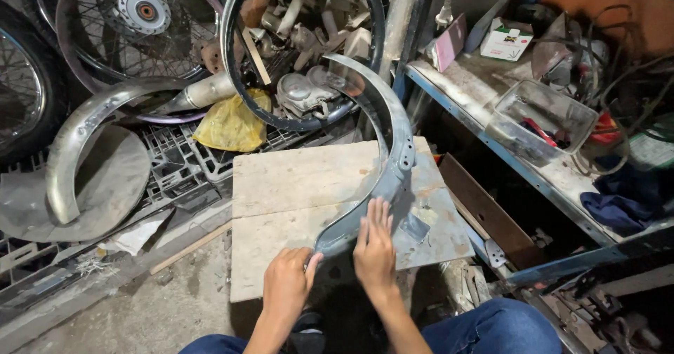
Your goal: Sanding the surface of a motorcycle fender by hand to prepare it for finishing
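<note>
While the grey curved mudguard point(390, 150) stands on edge across the wooden board point(295, 178), its near end low at the front of the board, both hands steady it there. The left hand point(286, 284) is closed around the near tip, thumb against the metal; the right hand point(374, 245) lies open and flat, fingers spread, pressed on the outer face just beside it. The step in hand appears to be bracing and aligning the piece on the board. Any next move would seem to call for a firm hold at the tip, since the arc rises unsupported toward the far end. Counted: two mudguards, the second a bare-metal mudguard point(77, 143) lying to the left; two spoked wheels point(137, 17) at the upper left; one chrome rim point(302, 52); one yellow bag point(232, 123); one clear plastic tub point(540, 121) on the shelf point(484, 143).
</note>
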